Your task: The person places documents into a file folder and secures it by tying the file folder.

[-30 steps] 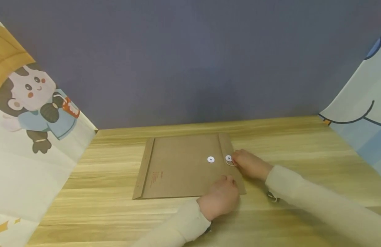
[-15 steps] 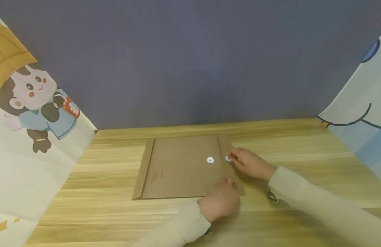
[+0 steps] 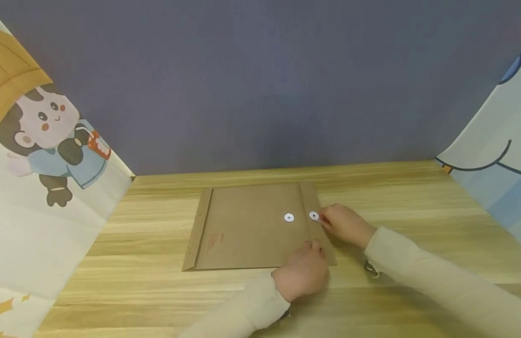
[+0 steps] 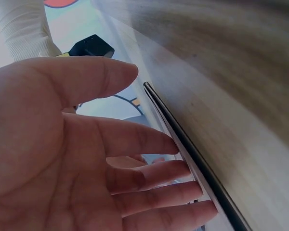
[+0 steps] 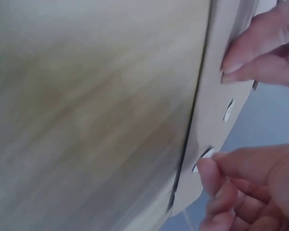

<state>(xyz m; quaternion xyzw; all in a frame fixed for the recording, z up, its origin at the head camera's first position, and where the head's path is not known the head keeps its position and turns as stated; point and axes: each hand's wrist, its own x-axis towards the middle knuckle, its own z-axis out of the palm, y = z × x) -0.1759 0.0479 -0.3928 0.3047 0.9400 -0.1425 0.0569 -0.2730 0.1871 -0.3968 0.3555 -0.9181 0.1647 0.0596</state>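
A brown kraft document envelope (image 3: 252, 230) lies flat on the table with its flap on the right. One white button (image 3: 289, 217) sits on its body and another white button (image 3: 314, 216) on the flap. Beside the flap button, my right hand (image 3: 347, 226) pinches a thin white string (image 3: 321, 220) between thumb and forefinger. In the right wrist view these fingertips partly cover the flap button (image 5: 208, 153). My left hand (image 3: 302, 271) rests on the envelope's near edge by the flap; its fingers (image 4: 154, 207) extend fairly straight against it in the left wrist view.
The wood-grain table (image 3: 129, 244) carries the envelope. Behind it rises a dark grey-blue panel (image 3: 260, 94). Cartoon-printed panels stand on the left (image 3: 32, 234) and on the right (image 3: 497, 141).
My right hand moved leftward over the flap button, covering it, then drew back to its right side with the string. My left hand has stayed in place.
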